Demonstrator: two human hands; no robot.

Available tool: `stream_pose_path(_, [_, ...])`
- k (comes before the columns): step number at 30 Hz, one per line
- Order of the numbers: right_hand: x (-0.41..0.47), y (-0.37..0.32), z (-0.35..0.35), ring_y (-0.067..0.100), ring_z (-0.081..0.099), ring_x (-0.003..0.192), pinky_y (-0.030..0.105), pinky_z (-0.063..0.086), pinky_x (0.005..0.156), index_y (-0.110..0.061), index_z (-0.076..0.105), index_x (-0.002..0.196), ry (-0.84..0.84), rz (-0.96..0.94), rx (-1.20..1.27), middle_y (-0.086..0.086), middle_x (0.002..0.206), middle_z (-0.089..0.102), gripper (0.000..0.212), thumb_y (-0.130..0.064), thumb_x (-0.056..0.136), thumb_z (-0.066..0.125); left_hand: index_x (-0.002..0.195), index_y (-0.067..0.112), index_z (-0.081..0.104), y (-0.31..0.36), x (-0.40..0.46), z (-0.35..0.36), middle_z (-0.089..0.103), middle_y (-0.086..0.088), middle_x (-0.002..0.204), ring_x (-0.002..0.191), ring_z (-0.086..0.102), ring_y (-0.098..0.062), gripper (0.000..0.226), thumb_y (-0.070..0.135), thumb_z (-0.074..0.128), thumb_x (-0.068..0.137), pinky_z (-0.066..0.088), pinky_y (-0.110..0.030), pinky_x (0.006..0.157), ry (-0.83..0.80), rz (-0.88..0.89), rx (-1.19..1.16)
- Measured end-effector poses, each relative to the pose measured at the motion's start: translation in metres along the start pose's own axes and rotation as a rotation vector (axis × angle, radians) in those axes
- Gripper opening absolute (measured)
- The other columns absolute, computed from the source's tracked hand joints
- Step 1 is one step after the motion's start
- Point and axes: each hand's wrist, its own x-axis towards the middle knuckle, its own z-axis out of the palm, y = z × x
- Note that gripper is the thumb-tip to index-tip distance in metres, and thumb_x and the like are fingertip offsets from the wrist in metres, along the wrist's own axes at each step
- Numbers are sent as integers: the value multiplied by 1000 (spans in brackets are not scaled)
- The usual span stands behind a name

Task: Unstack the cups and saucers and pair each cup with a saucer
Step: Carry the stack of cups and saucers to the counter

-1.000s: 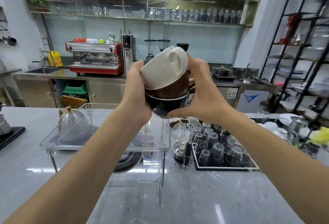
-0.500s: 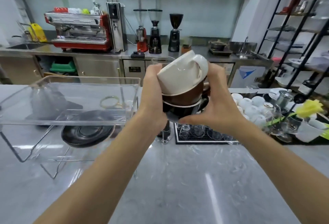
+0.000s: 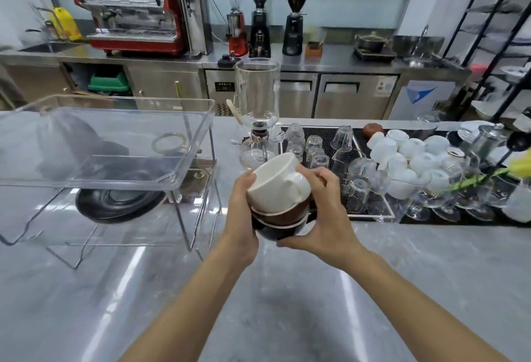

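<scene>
White-topped cup stack (image 3: 277,206) between both hands (image 3: 287,212), above bare counter (image 3: 287,304).

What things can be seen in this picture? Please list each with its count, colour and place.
cups: three stacked, white on brown on black, held above the counter
saucers: a black stack, count unclear, under the clear tray
clear tray: one, on a wire stand, left
counter: one, grey marble, near
siphon: one, clear glass, middle
glasses: many, clear, upturned on a black mat
white cups: many, upturned, right
espresso machine: one, red and steel, back left
grinders: three, one red and two black, back counter
shelf: one, black metal, right
left hand: on the stack's left side
right hand: on the stack's right side and underneath
</scene>
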Motion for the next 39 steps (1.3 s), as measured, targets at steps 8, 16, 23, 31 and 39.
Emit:
stream_pose_path(8, [-13,42,34,-11,30,124,5,30,103,-57,23,142,-71,18,37,-3,140,21,121,-36,49,96,119,10,70,-42,30,-22,75,-14,103,95,68,-27,46,40,44,96,51,-38,81,85,-74,-21])
stream_pose_path(16, [-24,68,52,8,38,115,7,31,101,-52,25,143,-116,19,14,-10,141,16,112,-40,55,93,123,6,67,-65,41,-32,72,-15,103,96,65,-27,45,35,43,99,50,-38,81,135,-102,-85])
stream_pose_path(23, [-24,72,52,8,36,111,22,37,96,-50,22,143,-151,5,-48,-11,141,14,107,-46,59,89,132,5,60,-78,49,-37,61,-29,133,108,61,-32,54,38,46,92,44,-45,95,121,-63,-104])
stream_pose_path(31, [-24,78,58,9,35,111,26,41,94,-46,22,144,-130,4,-66,-2,144,17,109,-44,59,91,132,4,60,-85,58,-42,67,-26,126,108,61,-31,54,37,47,92,45,-45,94,102,-40,-100])
stream_pose_path(39, [-33,81,60,4,34,119,35,46,97,-44,23,142,-75,4,-44,-5,147,15,116,-38,52,96,134,12,58,-92,56,-44,63,-24,134,109,62,-28,61,42,55,81,49,-40,92,59,-28,-68])
